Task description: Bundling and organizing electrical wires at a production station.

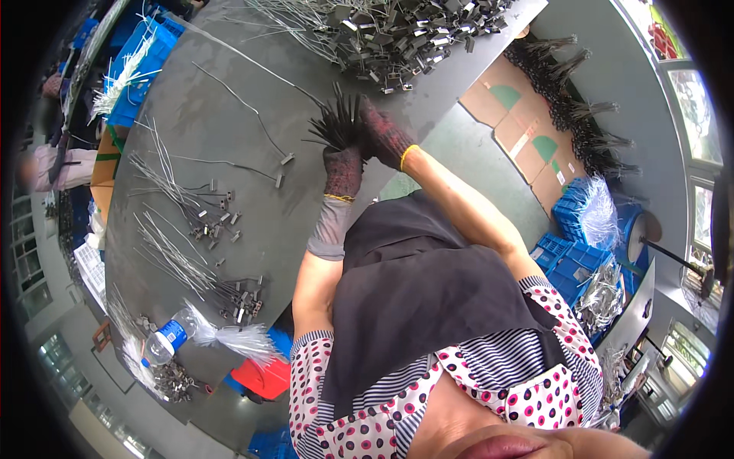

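Observation:
My left hand (342,173), in a dark red-and-black knitted glove with a grey sleeve cover at the wrist, is closed round a bundle of thin black strips (334,125) whose ends fan out upward. Beside it my right hand (384,136), gloved alike, is closed against the bundle's right side; what its fingertips grip is hidden. A long thin wire (252,60) runs from the upper left to the strips. Left of the hands, two single wires with small metal-and-black end pieces (283,170) lie on the grey table (252,130).
A large heap of wired end pieces (413,38) covers the table's far side. Smaller wire bunches (180,256) lie at left, near a plastic bottle (164,342) and white strands (241,336). Blue crates (569,264) and flattened cardboard (520,126) are at right. Another person (65,164) is at far left.

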A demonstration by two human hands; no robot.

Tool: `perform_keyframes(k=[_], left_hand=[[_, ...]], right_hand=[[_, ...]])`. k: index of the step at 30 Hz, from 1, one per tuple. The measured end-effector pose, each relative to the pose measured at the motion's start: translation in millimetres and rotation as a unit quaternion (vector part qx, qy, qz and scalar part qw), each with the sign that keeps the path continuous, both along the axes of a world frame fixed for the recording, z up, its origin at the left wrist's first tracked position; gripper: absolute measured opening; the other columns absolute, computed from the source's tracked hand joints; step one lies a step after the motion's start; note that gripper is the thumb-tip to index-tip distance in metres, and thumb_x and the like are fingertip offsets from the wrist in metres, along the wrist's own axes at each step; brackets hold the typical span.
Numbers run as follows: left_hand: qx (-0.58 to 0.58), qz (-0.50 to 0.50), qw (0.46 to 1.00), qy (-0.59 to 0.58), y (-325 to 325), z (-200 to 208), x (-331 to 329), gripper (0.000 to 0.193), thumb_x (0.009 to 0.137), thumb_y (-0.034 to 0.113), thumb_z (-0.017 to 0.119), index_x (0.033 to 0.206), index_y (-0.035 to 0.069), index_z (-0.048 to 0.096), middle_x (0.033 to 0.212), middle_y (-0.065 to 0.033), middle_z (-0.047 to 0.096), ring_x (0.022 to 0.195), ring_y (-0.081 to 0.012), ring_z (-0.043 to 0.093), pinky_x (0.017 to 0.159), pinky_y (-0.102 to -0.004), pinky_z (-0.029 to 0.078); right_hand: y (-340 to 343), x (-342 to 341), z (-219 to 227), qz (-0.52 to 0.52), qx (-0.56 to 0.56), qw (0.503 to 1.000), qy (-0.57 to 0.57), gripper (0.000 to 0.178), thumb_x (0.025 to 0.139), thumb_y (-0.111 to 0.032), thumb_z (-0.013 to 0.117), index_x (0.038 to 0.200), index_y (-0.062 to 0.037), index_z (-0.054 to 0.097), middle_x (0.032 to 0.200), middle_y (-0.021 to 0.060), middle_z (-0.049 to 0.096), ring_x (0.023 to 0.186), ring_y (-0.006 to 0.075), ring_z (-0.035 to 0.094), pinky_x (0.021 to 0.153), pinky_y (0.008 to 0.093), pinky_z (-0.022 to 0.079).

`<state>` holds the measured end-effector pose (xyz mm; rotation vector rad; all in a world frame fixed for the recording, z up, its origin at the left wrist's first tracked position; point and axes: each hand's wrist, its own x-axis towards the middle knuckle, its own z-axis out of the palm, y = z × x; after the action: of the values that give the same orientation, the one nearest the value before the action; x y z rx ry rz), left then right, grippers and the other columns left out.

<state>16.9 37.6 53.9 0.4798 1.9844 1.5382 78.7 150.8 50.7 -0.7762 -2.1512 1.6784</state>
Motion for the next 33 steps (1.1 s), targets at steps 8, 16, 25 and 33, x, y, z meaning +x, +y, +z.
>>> perform_keyframes(k=[8, 16, 25, 33], left_hand=[[0.184, 0.079, 0.955, -0.221, -4, 4, -44, 0.023, 0.093, 0.018, 0.067, 0.106, -0.001, 0.070, 0.092, -0.0049, 0.069, 0.076, -0.0143, 0.065, 0.071, -0.0270, 0.052], [0.070, 0.129, 0.974, -0.172, -14, -17, -68, 0.019, 0.091, 0.010, 0.066, 0.106, 0.000, 0.072, 0.097, -0.0047, 0.070, 0.089, -0.0134, 0.065, 0.079, -0.0277, 0.053], [0.092, 0.068, 0.970, -0.214, -10, -21, -70, 0.022, 0.087, 0.017, 0.071, 0.099, -0.002, 0.072, 0.093, -0.0094, 0.071, 0.082, -0.0153, 0.067, 0.072, -0.0285, 0.055], [-0.143, 0.212, 0.964, -0.075, -67, -40, -108, 0.041, 0.081, 0.034, 0.076, 0.087, -0.006, 0.065, 0.066, -0.0100, 0.067, 0.045, -0.0142, 0.056, 0.045, -0.0317, 0.046]], right_hand=[[1, -36, 21, 0.028, -0.254, 0.967, -0.021, 0.044, 0.097, -0.032, 0.056, 0.123, 0.0037, 0.056, 0.090, 0.0109, 0.066, 0.072, 0.0169, 0.061, 0.061, 0.0292, 0.049], [-7, -32, 19, 0.006, -0.293, 0.954, -0.060, 0.047, 0.097, -0.045, 0.053, 0.106, 0.0007, 0.060, 0.081, 0.0107, 0.063, 0.061, 0.0161, 0.056, 0.056, 0.0299, 0.046], [26, -44, -1, -0.053, -0.025, 0.996, -0.066, 0.058, 0.096, -0.049, 0.053, 0.093, 0.0087, 0.062, 0.068, 0.0176, 0.065, 0.052, 0.0257, 0.065, 0.054, 0.0396, 0.054], [113, -64, -8, -0.239, -0.018, 0.970, -0.027, 0.047, 0.087, -0.039, 0.064, 0.098, 0.0070, 0.068, 0.091, 0.0257, 0.070, 0.088, 0.0352, 0.070, 0.075, 0.0437, 0.054]])
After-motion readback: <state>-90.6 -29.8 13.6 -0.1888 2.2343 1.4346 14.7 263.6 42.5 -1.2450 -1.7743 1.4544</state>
